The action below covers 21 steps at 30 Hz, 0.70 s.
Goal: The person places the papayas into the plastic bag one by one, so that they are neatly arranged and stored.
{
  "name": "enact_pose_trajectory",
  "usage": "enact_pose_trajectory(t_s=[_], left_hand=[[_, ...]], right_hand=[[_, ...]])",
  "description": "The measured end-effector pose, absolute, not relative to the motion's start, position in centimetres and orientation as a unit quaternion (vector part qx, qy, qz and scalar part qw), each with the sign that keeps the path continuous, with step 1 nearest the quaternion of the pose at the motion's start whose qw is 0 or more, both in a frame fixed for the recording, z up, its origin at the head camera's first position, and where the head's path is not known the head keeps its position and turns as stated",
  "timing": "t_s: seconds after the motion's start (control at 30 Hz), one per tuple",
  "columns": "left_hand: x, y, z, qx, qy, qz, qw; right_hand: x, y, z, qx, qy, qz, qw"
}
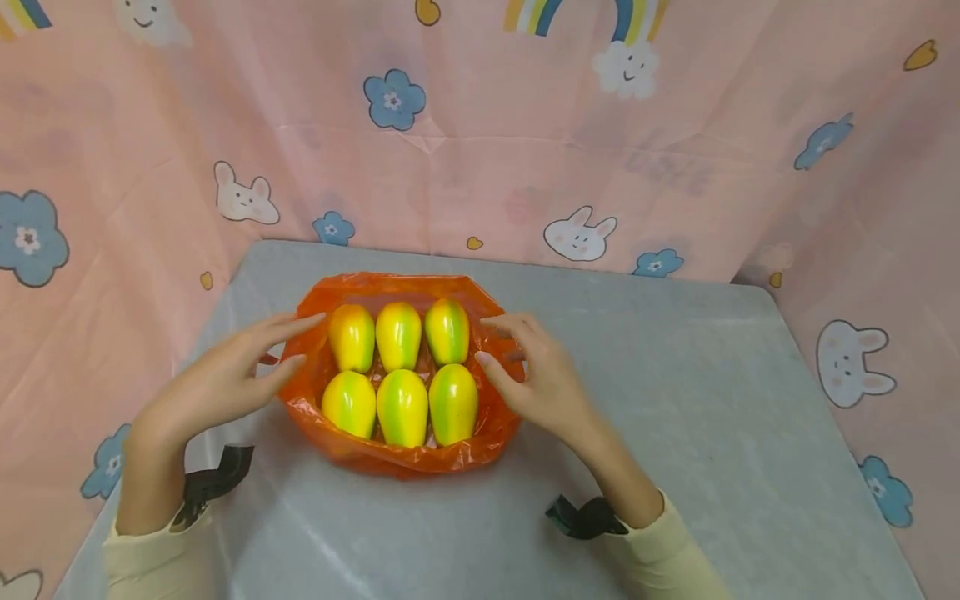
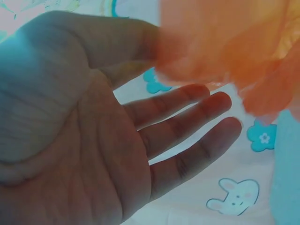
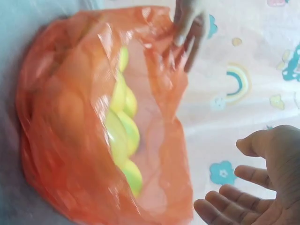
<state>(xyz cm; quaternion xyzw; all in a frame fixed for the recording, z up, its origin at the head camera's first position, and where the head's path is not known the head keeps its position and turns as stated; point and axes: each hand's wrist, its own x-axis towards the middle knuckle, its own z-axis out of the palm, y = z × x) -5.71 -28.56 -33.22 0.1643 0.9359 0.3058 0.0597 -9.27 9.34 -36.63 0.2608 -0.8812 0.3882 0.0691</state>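
An orange plastic bag (image 1: 405,460) lies on the grey table with its mouth spread wide. Inside sit several glossy yellow-green mangoes (image 1: 402,408), in two rows. At the bag's left edge, my left hand (image 1: 232,367) has its fingers spread; in the left wrist view the film covers its thumb tip, and the other fingers extend loosely. My right hand (image 1: 543,375) is by the right edge. From the right wrist view, the right hand (image 3: 258,183) shows relaxed fingers apart from the bag (image 3: 61,140), holding nothing.
The grey table (image 1: 675,417) extends to the right of the bag. A pink curtain (image 1: 480,167) with rabbits, flowers and rainbows hangs behind it and along both sides. Dark straps (image 1: 585,518) hang near the wrists.
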Motion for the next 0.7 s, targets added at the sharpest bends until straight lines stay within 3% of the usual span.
enact_pose_trajectory(t_s=[0.23,0.5,0.7], left_hand=[[-5.3,-30.0,-32.8,0.165,0.933,0.319,-0.009],[-6.0,-30.5,-33.8,0.121,0.927,0.32,-0.155],[-5.9,-29.4,-35.3,0.115,0.933,0.292,-0.173]], right_hand=[[-9.9,11.6,-36.4,0.25,-0.879,0.4,0.077],[-11.2,14.3,-37.2,0.234,-0.88,0.395,0.121],[-11.1,16.8,-39.0,0.192,-0.899,0.361,0.159]])
